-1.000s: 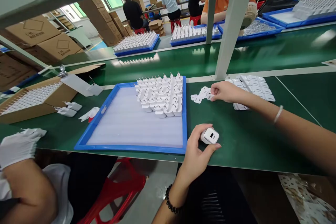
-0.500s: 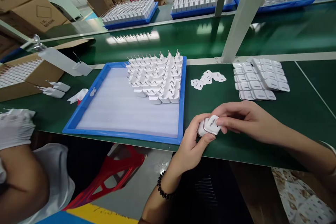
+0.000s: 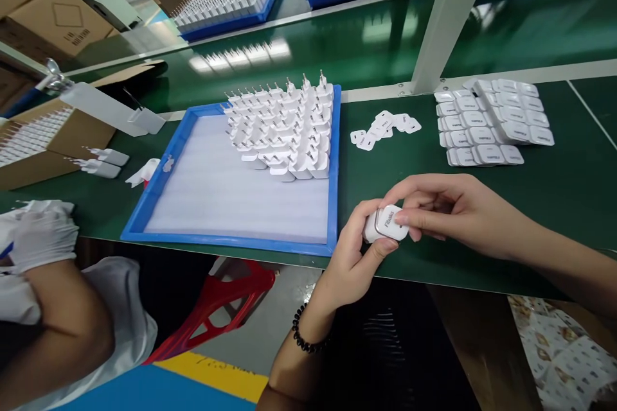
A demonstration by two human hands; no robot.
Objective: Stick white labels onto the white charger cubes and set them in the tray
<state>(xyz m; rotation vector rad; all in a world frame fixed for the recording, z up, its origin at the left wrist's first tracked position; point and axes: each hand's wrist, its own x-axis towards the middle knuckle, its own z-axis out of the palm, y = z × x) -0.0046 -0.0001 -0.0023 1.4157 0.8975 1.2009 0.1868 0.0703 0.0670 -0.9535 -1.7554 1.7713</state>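
My left hand [image 3: 354,257] grips a small white charger plug [image 3: 383,223] near the front edge of the green bench [image 3: 554,199]. My right hand [image 3: 448,209] pinches a printed label against the plug's face with its fingertips. Both hands meet just right of a blue tray [image 3: 241,241], whose far right part holds several upright white plugs [image 3: 284,135]. A few loose labels [image 3: 383,128] lie beyond my hands. A stack of label sheets [image 3: 491,131] sits at the right.
A co-worker's white-gloved hand [image 3: 43,234] and arm are at the lower left. A cardboard box of plugs [image 3: 43,141] and two loose plugs [image 3: 103,164] lie left of the tray. A grey post [image 3: 446,13] rises behind; more blue trays stand beyond the belt.
My right hand came back from the loose labels to the plug in my left hand and now presses a label on it. The view tilted downward.
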